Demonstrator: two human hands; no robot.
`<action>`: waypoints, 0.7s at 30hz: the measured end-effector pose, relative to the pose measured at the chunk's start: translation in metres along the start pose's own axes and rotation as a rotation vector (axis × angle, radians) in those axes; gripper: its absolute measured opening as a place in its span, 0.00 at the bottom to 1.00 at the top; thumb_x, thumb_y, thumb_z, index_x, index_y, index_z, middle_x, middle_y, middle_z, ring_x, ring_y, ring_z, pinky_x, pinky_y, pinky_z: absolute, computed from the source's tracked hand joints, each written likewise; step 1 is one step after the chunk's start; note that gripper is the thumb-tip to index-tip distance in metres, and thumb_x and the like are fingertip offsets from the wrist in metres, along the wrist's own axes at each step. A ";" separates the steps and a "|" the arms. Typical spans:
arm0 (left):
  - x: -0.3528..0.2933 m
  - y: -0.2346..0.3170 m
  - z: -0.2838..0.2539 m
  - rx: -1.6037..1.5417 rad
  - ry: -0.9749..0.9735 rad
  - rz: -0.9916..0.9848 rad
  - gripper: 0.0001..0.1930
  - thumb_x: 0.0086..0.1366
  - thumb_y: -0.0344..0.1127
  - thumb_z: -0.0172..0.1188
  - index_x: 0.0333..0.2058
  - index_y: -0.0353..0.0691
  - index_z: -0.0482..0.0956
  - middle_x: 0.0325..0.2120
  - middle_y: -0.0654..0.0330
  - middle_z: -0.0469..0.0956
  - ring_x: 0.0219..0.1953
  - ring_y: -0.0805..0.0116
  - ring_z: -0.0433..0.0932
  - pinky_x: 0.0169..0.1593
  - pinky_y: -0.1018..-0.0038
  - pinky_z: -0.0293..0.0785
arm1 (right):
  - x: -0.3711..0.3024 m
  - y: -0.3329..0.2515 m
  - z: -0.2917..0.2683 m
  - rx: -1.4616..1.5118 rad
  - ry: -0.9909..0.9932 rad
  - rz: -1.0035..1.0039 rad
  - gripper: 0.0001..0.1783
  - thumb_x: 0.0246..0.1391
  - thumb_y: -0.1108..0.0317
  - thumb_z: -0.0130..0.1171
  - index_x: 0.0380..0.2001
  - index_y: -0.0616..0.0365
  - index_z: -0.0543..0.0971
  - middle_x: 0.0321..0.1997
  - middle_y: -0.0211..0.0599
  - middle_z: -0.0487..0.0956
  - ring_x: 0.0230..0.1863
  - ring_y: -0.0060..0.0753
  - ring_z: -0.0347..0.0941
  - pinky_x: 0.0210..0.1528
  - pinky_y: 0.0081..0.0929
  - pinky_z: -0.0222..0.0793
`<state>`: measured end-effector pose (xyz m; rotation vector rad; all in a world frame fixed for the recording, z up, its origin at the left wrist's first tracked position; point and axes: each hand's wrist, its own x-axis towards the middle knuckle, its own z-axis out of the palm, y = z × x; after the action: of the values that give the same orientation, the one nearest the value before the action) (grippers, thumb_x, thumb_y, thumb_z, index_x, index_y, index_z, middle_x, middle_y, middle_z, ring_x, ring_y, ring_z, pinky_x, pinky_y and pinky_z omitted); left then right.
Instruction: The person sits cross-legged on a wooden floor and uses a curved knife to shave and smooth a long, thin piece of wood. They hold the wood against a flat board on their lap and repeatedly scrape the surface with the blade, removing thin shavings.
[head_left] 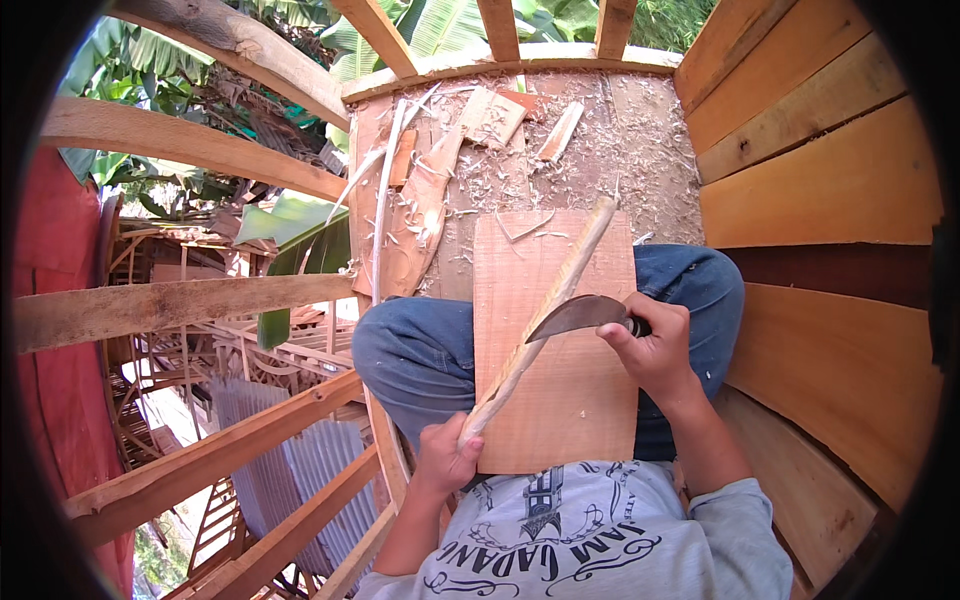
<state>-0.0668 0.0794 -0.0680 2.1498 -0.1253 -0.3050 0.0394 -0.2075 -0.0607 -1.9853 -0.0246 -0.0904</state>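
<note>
My left hand (447,455) is closed round the lower end of a pale wooden stick (570,272), which slants up and to the right over a flat board on my lap. In my right hand (655,345) is a knife (575,316) with a broad curved dark blade, its black handle mostly hidden by my fingers. The blade lies across the stick near its middle, touching it or just over it. Beneath both, the light wooden board (580,400) rests across my thighs, with a thin curled shaving (525,235) near its top edge.
Shavings litter the plank floor (655,150) ahead. Wood offcuts (490,117) and a long thin strip (383,210) lie there. A plank wall (820,190) rises close on my right. Wooden rails (190,305) line the left, with corrugated sheets (335,480) below and banana leaves beyond.
</note>
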 end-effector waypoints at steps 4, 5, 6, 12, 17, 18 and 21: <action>-0.011 -0.007 -0.023 0.017 0.067 -0.179 0.18 0.61 0.43 0.57 0.20 0.36 0.66 0.10 0.53 0.62 0.12 0.57 0.67 0.19 0.68 0.61 | 0.009 -0.001 -0.005 0.023 0.069 0.137 0.17 0.52 0.64 0.64 0.19 0.64 0.72 0.11 0.24 0.62 0.16 0.13 0.55 0.18 0.19 0.51; -0.014 -0.009 -0.025 0.051 0.056 -0.183 0.18 0.59 0.42 0.58 0.19 0.36 0.66 0.10 0.53 0.62 0.12 0.56 0.67 0.19 0.68 0.61 | 0.009 0.001 -0.007 0.029 0.075 0.198 0.16 0.53 0.64 0.63 0.20 0.64 0.72 0.12 0.22 0.62 0.17 0.12 0.54 0.18 0.18 0.50; -0.016 -0.012 -0.028 0.084 0.045 -0.189 0.18 0.58 0.41 0.60 0.19 0.37 0.66 0.10 0.53 0.63 0.12 0.55 0.67 0.19 0.68 0.61 | 0.010 0.001 -0.007 0.033 0.079 0.259 0.16 0.53 0.65 0.62 0.20 0.65 0.72 0.12 0.20 0.62 0.17 0.12 0.54 0.18 0.18 0.50; -0.024 -0.014 -0.030 0.177 0.044 -0.222 0.20 0.52 0.41 0.67 0.16 0.37 0.65 0.09 0.54 0.63 0.11 0.58 0.66 0.17 0.69 0.59 | -0.013 0.000 -0.002 0.008 -0.111 0.209 0.14 0.57 0.65 0.57 0.23 0.66 0.73 0.16 0.28 0.65 0.20 0.16 0.57 0.21 0.20 0.54; -0.034 -0.018 -0.034 0.132 0.003 -0.334 0.20 0.52 0.41 0.67 0.16 0.37 0.66 0.08 0.56 0.60 0.09 0.62 0.63 0.17 0.71 0.57 | -0.021 0.005 0.016 -0.200 -0.247 0.099 0.21 0.54 0.58 0.62 0.19 0.64 0.70 0.14 0.37 0.61 0.15 0.28 0.56 0.18 0.24 0.54; -0.035 -0.020 -0.035 0.118 -0.012 -0.351 0.20 0.52 0.42 0.67 0.16 0.36 0.66 0.08 0.56 0.60 0.09 0.63 0.62 0.17 0.71 0.57 | -0.021 0.004 0.019 -0.249 -0.261 0.094 0.23 0.54 0.57 0.62 0.18 0.64 0.69 0.13 0.38 0.61 0.15 0.29 0.56 0.18 0.24 0.53; -0.040 -0.033 -0.037 0.102 -0.023 -0.358 0.20 0.54 0.44 0.66 0.16 0.36 0.68 0.08 0.57 0.60 0.10 0.62 0.64 0.17 0.71 0.58 | -0.013 0.001 0.029 -0.378 -0.298 0.083 0.27 0.50 0.53 0.65 0.14 0.61 0.64 0.12 0.41 0.60 0.12 0.37 0.56 0.16 0.28 0.53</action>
<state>-0.0966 0.1358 -0.0691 2.2657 0.2385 -0.5394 0.0277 -0.1814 -0.0743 -2.3588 -0.1253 0.2747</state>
